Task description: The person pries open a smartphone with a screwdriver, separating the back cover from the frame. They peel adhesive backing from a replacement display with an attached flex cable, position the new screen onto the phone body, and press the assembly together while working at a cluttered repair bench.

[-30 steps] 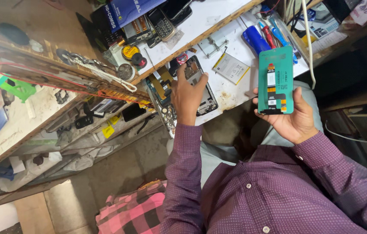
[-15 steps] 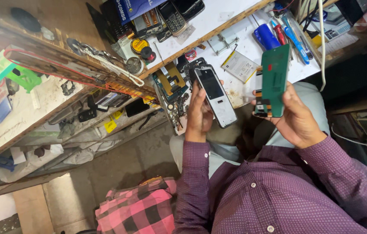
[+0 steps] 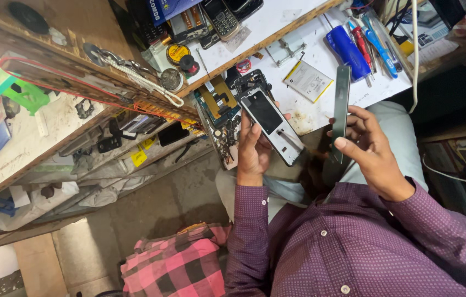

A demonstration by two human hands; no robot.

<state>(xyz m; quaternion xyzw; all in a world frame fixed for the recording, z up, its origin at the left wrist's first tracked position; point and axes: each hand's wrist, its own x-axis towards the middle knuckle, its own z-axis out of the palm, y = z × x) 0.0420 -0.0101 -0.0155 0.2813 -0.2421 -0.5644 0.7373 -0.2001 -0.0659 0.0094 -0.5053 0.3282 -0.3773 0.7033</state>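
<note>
Purple sleeves, one phone part in each of your hands, above your lap at the bench edge.

Your left hand grips a stripped phone frame, fingers wrapped round its lower half, dark panel facing you, top end pointing to 11 o'clock. Your right hand pinches a green back cover seen edge-on, standing near upright, thumb on its near side. The two parts are apart, cover at 3 o'clock from the frame. At 12 o'clock from the cover, on the white bench top, lie a blue-handled screwdriver and a flat battery. A pink checked cloth sits at 7 o'clock from your left hand.
</note>
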